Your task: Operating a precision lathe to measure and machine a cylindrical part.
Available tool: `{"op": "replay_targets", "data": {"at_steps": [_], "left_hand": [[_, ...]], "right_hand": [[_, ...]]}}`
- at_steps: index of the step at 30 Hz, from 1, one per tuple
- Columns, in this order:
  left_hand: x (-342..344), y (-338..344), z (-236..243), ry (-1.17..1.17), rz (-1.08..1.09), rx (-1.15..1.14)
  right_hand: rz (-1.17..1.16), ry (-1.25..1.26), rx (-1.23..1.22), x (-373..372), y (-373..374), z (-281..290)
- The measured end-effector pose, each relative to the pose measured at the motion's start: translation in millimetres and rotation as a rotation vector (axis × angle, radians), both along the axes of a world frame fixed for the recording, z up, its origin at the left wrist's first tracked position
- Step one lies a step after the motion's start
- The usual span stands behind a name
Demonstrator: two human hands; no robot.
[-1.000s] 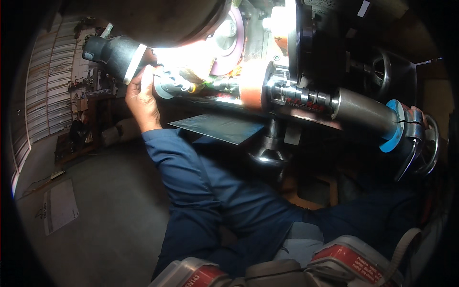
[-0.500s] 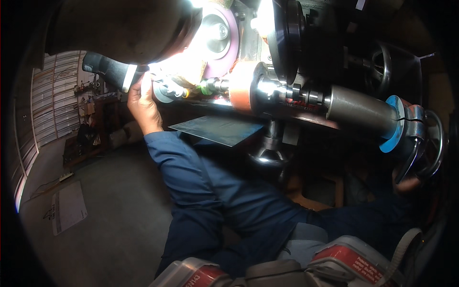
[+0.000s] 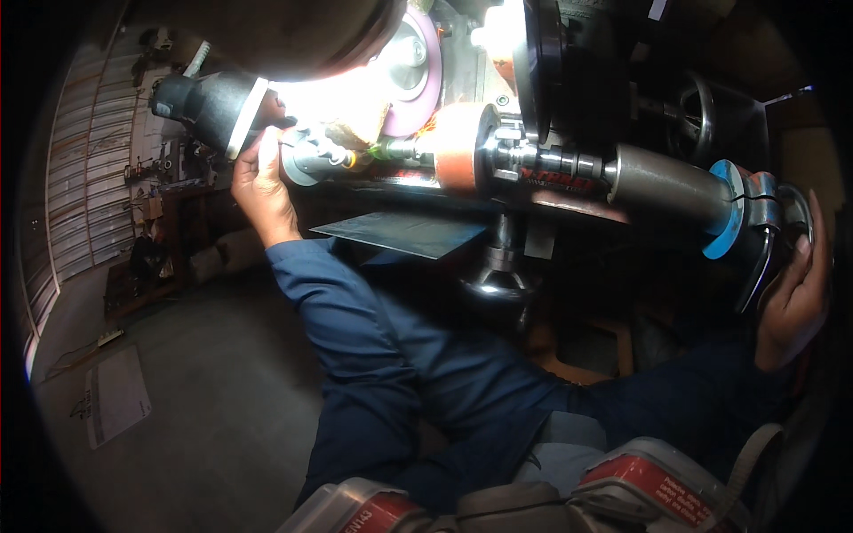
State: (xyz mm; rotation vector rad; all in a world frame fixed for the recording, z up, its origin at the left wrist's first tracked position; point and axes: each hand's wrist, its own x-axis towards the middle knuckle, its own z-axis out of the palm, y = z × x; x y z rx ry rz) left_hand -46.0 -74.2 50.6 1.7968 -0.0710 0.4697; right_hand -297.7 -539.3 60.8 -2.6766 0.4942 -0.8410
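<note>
Long horizontal spindle assembly (image 3: 569, 169), steel, running between your two hands: at the end by your left hand (image 3: 262, 182) a small grey cylindrical fitting (image 3: 306, 158) with a thin greenish shaft; next toward your right an orange-red collar (image 3: 458, 147), then stepped bright-metal rings, then a plain dull-grey barrel (image 3: 666, 186), then a blue disc (image 3: 724, 209) and a clamp with a dark curved lever (image 3: 760, 266) just beside your right hand (image 3: 795, 293). Your left hand is curled closed around the grey cylindrical fitting, thumb side up, sleeve of dark blue cloth trailing down and to your right. Your right hand lies with fingers extended along the outer edge of the round end piece (image 3: 795, 213) at the far end; whether it grips it cannot be told, as the palm side is hidden. Just above the spindle, between your hands and nearer the left one, a pink grinding wheel (image 3: 418, 75) under strong white glare. Above your left hand, a black lamp head (image 3: 209, 102) with a pale band. Below the spindle, a dark flat metal plate (image 3: 404, 233) and a polished round column base (image 3: 493, 284). Below your left hand, well apart, grey floor (image 3: 204, 400) with a pale sheet (image 3: 115, 395) lying on it.
</note>
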Motion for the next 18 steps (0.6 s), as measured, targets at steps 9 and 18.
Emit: {"op": "replay_targets", "data": {"at_steps": [9,18], "left_hand": [[9.6,13.7,-16.8,-0.028,0.003,-0.007],[7.0,19.6,-10.7,-0.038,-0.014,-0.062]], "right_hand": [[0.012,0.466,0.121,23.7,-45.5,21.7],[0.334,1.019,0.777,99.5,-87.8,15.7]]}}
